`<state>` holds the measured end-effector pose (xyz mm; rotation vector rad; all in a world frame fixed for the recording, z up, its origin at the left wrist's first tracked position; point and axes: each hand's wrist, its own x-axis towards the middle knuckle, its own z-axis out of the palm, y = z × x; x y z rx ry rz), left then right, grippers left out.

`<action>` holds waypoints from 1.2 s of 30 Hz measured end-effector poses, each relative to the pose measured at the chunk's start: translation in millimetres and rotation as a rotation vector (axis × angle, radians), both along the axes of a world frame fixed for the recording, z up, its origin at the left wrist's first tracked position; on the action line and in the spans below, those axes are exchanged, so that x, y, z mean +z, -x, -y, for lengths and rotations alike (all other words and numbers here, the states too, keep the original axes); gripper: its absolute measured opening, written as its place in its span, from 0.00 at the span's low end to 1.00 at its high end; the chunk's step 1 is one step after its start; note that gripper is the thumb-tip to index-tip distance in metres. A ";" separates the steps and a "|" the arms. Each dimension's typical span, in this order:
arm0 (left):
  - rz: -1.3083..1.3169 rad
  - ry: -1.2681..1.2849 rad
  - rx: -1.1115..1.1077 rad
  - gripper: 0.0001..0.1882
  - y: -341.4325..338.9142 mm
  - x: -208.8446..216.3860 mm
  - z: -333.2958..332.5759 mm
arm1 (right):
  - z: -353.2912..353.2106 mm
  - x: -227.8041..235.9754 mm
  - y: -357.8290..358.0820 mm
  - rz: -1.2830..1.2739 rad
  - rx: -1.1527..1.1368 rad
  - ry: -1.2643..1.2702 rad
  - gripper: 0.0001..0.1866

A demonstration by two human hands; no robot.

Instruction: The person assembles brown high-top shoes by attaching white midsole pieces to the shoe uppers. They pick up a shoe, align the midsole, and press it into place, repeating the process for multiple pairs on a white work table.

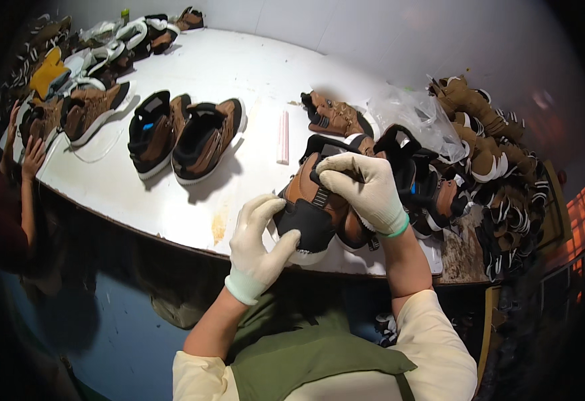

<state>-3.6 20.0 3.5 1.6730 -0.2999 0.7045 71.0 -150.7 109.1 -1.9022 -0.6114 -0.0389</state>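
Observation:
Both my hands wear white knitted gloves with green cuffs. A brown and black shoe (302,224) is between them near the table's front edge, its black toe toward me. My left hand (254,242) grips the toe, thumb on the near side and fingers on the left. At the shoe's upper, my right hand (366,190) pinches a black part near the opening; its fingers partly hide that spot. Just right of my right hand stand more black and brown shoes (403,160), one with a blue patch inside. Behind them another brown shoe (336,117) lies on its side.
Pairs of shoes (205,140) stand left on the white table (239,73). A pink-white strip (283,137) lies mid-table. Clear plastic (416,120) and heaped brown shoes (483,127) fill the right. Another person's hands (33,157) are at the far left, by more shoes.

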 end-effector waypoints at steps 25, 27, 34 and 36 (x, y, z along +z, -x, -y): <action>0.210 -0.356 0.121 0.23 2.8 42.2 9.4 | -5.9 23.4 -17.0 -0.076 0.117 0.073 0.10; 0.230 -0.396 0.136 0.24 4.4 42.5 10.1 | -6.8 24.5 -13.6 -0.084 0.124 0.068 0.10; 0.344 -0.445 0.184 0.26 2.8 31.5 11.3 | -7.2 20.8 -10.8 -0.079 0.135 0.070 0.08; 0.380 -0.462 0.201 0.26 1.2 26.5 12.4 | -7.0 19.3 -11.6 -0.074 0.145 0.053 0.08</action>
